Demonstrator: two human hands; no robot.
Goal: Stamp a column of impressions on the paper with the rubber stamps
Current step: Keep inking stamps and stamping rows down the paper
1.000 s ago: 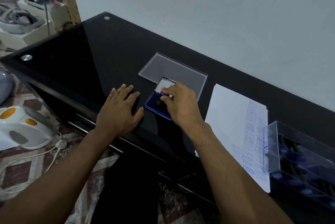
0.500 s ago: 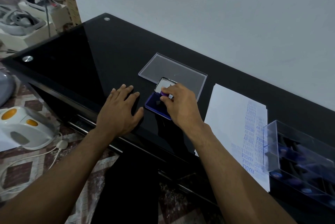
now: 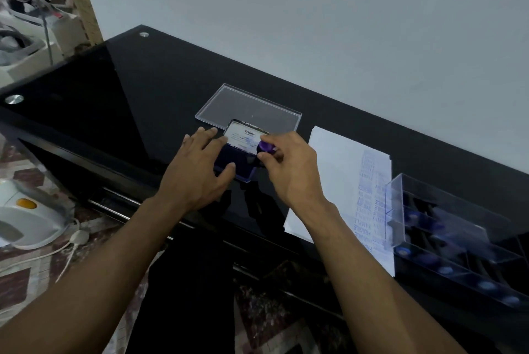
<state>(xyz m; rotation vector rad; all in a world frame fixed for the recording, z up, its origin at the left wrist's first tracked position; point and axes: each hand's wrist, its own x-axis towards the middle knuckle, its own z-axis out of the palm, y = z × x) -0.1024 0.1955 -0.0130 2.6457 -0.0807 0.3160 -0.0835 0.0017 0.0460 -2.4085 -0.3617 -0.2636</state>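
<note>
The right hand (image 3: 289, 170) pinches a purple rubber stamp (image 3: 266, 147) over the ink pad (image 3: 239, 159), apparently loading ink. The left hand (image 3: 197, 170), fingers flat, steadies the pad. The paper (image 3: 337, 170) lies just right on the table (image 3: 114, 101).

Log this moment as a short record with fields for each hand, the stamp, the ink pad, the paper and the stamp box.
left hand: flat, fingers straight, resting on the ink pad's left side
right hand: pinches the stamp
stamp: purple, over the ink pad
ink pad: open, lid up, on the desk
paper: right of the pad, blue impressions in columns along its right side
stamp box: clear, holds more stamps, at the paper's right edge
</note>
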